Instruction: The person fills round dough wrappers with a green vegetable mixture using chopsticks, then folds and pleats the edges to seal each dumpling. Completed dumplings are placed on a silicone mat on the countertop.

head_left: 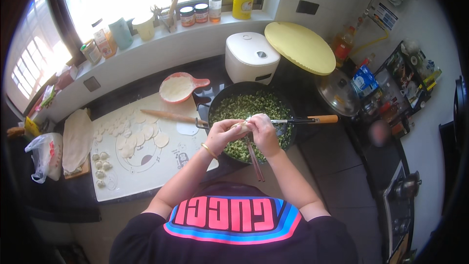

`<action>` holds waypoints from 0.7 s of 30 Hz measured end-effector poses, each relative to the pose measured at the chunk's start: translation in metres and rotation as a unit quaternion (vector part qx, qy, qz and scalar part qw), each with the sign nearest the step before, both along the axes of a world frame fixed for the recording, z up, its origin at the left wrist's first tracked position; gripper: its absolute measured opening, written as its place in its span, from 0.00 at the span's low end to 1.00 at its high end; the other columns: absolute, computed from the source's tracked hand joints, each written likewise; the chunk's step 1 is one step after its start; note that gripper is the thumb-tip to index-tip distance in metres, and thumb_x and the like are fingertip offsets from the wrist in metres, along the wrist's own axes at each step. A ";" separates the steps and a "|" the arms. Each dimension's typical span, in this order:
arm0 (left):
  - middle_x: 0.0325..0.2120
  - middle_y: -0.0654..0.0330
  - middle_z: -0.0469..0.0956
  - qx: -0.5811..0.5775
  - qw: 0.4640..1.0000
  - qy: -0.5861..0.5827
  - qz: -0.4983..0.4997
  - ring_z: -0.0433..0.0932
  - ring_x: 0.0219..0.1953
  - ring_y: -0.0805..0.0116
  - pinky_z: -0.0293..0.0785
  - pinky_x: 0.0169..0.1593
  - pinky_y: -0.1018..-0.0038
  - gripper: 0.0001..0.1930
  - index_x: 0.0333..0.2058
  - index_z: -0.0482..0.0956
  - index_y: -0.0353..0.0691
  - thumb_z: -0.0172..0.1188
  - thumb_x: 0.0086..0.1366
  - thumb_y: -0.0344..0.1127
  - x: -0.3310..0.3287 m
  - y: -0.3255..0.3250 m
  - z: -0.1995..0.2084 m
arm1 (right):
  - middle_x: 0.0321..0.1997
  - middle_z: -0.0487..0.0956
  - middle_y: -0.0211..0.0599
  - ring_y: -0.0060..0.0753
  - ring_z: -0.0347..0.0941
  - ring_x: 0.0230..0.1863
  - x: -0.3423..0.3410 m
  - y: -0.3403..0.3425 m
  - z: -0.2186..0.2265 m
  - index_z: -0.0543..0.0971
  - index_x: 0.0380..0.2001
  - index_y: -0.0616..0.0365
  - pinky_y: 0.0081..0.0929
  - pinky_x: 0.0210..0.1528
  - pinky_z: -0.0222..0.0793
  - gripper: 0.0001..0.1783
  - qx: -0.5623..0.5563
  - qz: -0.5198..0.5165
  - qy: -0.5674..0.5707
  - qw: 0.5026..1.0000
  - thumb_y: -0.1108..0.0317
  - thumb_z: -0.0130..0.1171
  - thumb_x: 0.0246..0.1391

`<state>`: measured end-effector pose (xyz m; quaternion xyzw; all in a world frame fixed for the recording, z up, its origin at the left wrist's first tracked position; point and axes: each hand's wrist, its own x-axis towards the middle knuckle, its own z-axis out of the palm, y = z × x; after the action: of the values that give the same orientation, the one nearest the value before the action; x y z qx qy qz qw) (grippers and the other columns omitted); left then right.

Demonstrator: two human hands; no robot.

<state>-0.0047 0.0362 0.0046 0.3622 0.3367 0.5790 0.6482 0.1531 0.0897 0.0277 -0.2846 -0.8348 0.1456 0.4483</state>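
Note:
Over a dark wok (212, 112) of chopped green filling (249, 103), my two hands meet with fingers pinched together. My left hand (221, 134) and my right hand (264, 136) both grip a small pale dumpling (240, 127), mostly covered by the fingers. Beneath my right hand, a pair of brown chopsticks (255, 162) leans across the wok's near rim. A spatula with a wooden handle (322, 119) lies over the wok's right side. To the left, round dough wrappers (128, 146) spread over a white mat (156, 171), and several folded dumplings (100, 170) sit near its left edge.
A rolling pin (168, 116) lies between mat and wok. Behind are a red-rimmed flour bowl (177, 89), a white rice cooker (250, 58) and a round yellow board (300, 49). A glass lid (337, 93) stands right; a plastic bag (47, 156) and beige cloth (77, 139) sit left.

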 end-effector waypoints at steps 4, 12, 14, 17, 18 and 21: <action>0.41 0.55 0.75 0.040 0.995 0.095 -0.002 0.75 0.42 0.71 0.73 0.46 0.77 0.23 0.47 0.69 0.29 0.63 0.53 0.29 -0.002 0.001 0.004 | 0.31 0.74 0.41 0.44 0.70 0.37 0.000 0.000 -0.003 0.75 0.27 0.61 0.35 0.41 0.65 0.05 0.023 -0.015 -0.005 1.000 0.74 0.57 0.44; 0.42 0.57 0.74 0.059 0.991 0.123 0.012 0.74 0.42 0.73 0.73 0.46 0.77 0.27 0.50 0.67 0.31 0.65 0.51 0.27 0.000 0.001 0.015 | 0.31 0.75 0.42 0.44 0.70 0.37 0.001 0.002 0.010 0.76 0.29 0.61 0.34 0.41 0.66 0.07 -0.006 0.040 -0.011 0.999 0.75 0.57 0.43; 0.42 0.57 0.74 0.059 0.992 0.109 0.007 0.74 0.42 0.72 0.73 0.45 0.77 0.27 0.50 0.66 0.31 0.65 0.51 0.26 0.002 0.002 0.014 | 0.31 0.75 0.42 0.43 0.70 0.37 0.001 0.004 0.002 0.77 0.30 0.61 0.34 0.41 0.66 0.07 0.001 0.020 -0.022 1.000 0.75 0.57 0.43; 0.41 0.56 0.74 0.060 0.993 0.103 -0.001 0.74 0.42 0.72 0.73 0.45 0.77 0.28 0.51 0.65 0.31 0.64 0.51 0.25 0.003 0.004 0.013 | 0.31 0.75 0.42 0.43 0.70 0.36 0.004 0.005 -0.004 0.78 0.29 0.62 0.33 0.40 0.67 0.07 -0.034 0.022 0.010 0.999 0.75 0.58 0.42; 0.41 0.56 0.74 0.060 0.993 0.105 -0.002 0.74 0.42 0.72 0.73 0.45 0.77 0.28 0.51 0.65 0.31 0.64 0.51 0.25 0.002 0.005 0.013 | 0.31 0.75 0.42 0.43 0.70 0.36 0.005 0.006 -0.003 0.78 0.29 0.62 0.33 0.39 0.67 0.07 -0.053 0.030 0.029 0.998 0.75 0.58 0.42; 0.41 0.55 0.74 0.081 0.985 0.150 0.007 0.75 0.42 0.71 0.73 0.44 0.77 0.29 0.52 0.64 0.32 0.63 0.51 0.23 0.000 0.007 0.009 | 0.31 0.75 0.41 0.38 0.72 0.34 0.007 0.006 0.014 0.78 0.28 0.63 0.29 0.36 0.69 0.05 -0.039 0.038 0.018 0.998 0.75 0.59 0.44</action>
<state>-0.0046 0.0433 0.0136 0.4940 0.3846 0.5483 0.5545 0.1602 0.0956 0.0416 -0.2675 -0.8305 0.1996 0.4461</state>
